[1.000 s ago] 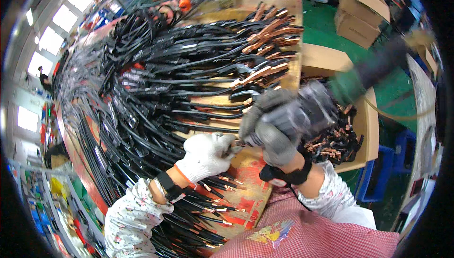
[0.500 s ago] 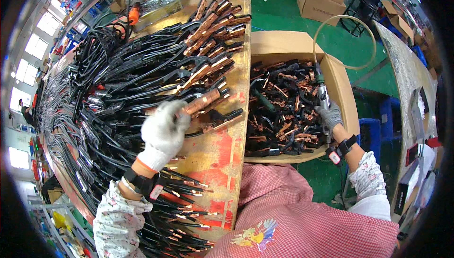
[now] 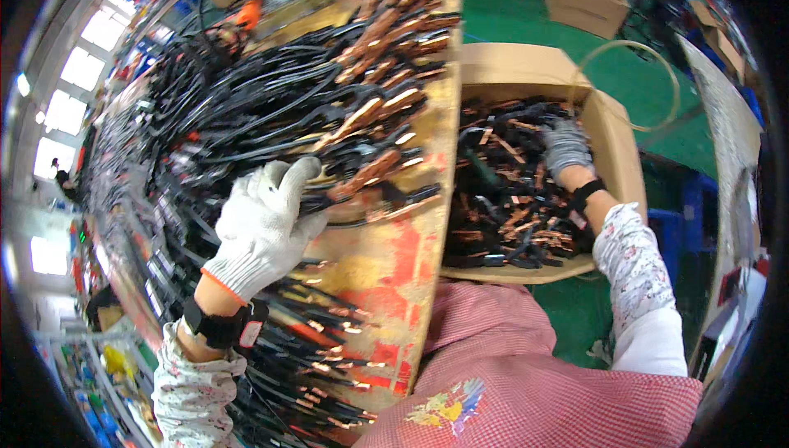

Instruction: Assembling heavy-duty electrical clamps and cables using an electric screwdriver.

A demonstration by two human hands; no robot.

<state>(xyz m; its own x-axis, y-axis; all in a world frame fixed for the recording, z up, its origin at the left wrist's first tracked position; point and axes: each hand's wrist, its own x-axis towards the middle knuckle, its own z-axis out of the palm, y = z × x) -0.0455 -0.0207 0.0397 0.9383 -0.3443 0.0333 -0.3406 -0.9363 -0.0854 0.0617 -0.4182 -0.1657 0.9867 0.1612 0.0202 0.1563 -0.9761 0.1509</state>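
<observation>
My left hand [image 3: 267,218], in a white knit glove, hovers over the cables on the wooden table. Its thumb and index finger are apart, with nothing seen between them. Just right of the fingertips lies a black-and-copper clamp [image 3: 366,175] among other clamps on black cables [image 3: 271,86]. My right hand [image 3: 565,148], in a grey glove, reaches into a cardboard box [image 3: 620,148] and touches the heap of loose black and copper clamp parts [image 3: 514,201]. Its fingertips are blurred among the parts, so what they grip is hidden. No power screwdriver shows in that hand.
A pale hose [image 3: 675,90] loops beyond the box. The wooden table [image 3: 362,271] bears red paint and more cable ends along its near side. An orange-handled thing [image 3: 249,12] lies at the far left. Cardboard cartons [image 3: 588,0] stand on the green floor.
My right hand has left the power screwdriver and moved further into the box. My left hand has drawn back from the copper clamp, its fingers spreading. The whole view has shifted slightly.
</observation>
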